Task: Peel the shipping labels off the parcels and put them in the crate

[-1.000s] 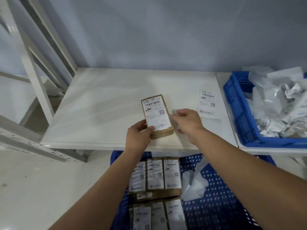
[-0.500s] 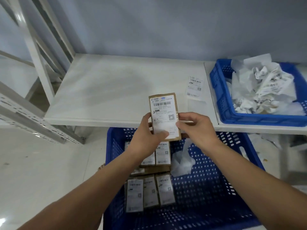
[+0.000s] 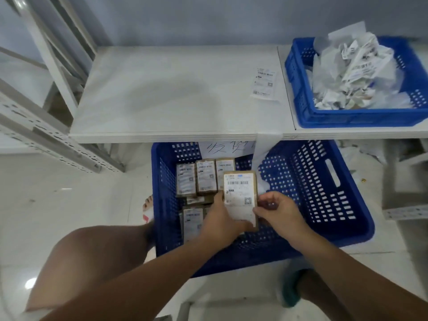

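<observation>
Left grip curled round the near-left edge of a brown parcel. The right grip pinches its near-right corner; label or cardboard, cannot tell. Parcel held label-up over the big blue crate on the floor, nearer than the worktop edge. More labelled parcels packed in that crate's far-left part. One loose label lies flat on the worktop, right side. Far right, a smaller blue crate holds crumpled labels.

The left hand and right hand are ungloved, the forearms and left knee bare. A teal-green slipper covers the right foot; the left foot wears a white sandal marked red.
</observation>
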